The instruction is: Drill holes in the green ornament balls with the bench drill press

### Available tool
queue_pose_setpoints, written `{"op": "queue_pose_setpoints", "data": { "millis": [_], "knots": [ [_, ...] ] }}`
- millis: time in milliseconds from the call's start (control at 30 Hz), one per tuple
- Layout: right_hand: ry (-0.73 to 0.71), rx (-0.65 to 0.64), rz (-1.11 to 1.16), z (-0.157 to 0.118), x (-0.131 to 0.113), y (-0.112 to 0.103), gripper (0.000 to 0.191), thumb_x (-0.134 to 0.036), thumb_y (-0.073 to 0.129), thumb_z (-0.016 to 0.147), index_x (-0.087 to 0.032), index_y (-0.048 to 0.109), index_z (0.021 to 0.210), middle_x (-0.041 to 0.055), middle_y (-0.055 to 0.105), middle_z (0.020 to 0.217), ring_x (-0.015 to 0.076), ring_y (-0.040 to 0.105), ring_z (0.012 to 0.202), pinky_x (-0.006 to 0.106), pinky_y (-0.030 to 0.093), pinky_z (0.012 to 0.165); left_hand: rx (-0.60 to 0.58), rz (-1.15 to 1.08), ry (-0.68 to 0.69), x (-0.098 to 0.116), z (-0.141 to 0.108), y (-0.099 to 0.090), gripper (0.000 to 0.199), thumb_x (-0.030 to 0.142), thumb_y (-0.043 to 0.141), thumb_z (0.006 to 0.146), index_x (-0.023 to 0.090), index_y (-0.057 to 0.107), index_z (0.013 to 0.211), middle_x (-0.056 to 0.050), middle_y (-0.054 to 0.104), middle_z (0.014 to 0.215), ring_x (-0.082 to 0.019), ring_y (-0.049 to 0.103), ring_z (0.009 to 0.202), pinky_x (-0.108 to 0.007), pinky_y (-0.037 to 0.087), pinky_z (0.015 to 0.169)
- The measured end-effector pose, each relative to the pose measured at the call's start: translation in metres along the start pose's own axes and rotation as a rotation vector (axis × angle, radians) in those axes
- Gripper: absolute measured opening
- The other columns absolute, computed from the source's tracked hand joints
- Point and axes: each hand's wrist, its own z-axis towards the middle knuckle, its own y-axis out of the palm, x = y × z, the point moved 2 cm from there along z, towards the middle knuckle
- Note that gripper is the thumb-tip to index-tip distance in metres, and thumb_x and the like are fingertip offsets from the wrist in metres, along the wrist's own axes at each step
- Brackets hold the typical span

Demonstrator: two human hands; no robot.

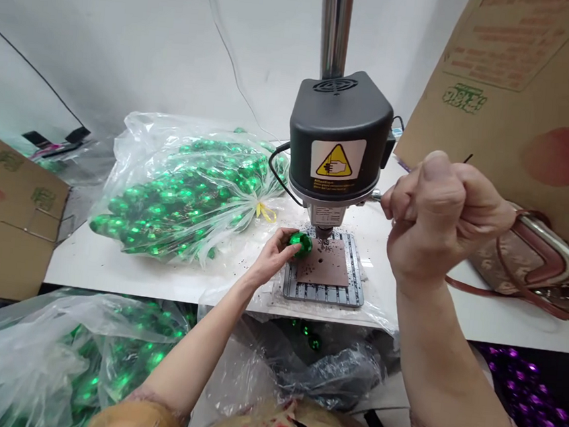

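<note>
My left hand (277, 256) pinches a shiny green faceted ball (300, 244) at the left edge of a brown square pad (331, 274). The pad has a small dark hole and lies on the slotted metal base (324, 295) of a black drill press (341, 139). Dark crumbs are scattered over the pad and base. The ball is beside the chuck (323, 231), to its left; whether they touch I cannot tell. Raised at the right of the machine head, my right hand (438, 217) is closed in a fist around the drill press lever (375, 196), most of which it hides.
A tied clear bag (181, 198) of green balls lies on the white table (129, 278) at left. Another bag of green balls (67, 360) sits below. Cardboard boxes (10, 216) flank the table. A handbag (534, 262) is at right, purple balls (528, 394) lower right.
</note>
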Motion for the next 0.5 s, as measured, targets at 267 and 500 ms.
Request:
{"op": "queue_pose_setpoints", "data": {
  "millis": [267,500],
  "knots": [
    [0.001,-0.021,-0.028,0.0,0.001,0.0,0.048,-0.038,0.06,0.088,-0.022,0.03,0.053,-0.0063,0.032,0.045,0.0064,0.031,0.04,0.031,0.026,0.044,0.0,-0.031,0.078,-0.013,0.006,0.026,0.048,0.05,0.073,0.083,0.022,0.057,0.118,-0.006,0.07,0.107,-0.018,0.064,0.099,-0.031,0.047,0.091],
    [0.0,-0.049,-0.147,-0.002,0.003,-0.002,0.051,-0.048,0.054,0.09,-0.023,0.022,0.057,-0.005,0.026,0.046,0.0077,0.03,0.042,0.033,0.027,0.044,0.001,0.053,0.125,-0.019,0.005,0.037,0.044,0.048,0.071,0.084,0.022,0.055,0.116,-0.008,0.066,0.118,-0.02,0.062,0.11,-0.035,0.047,0.099]
  ]
}}
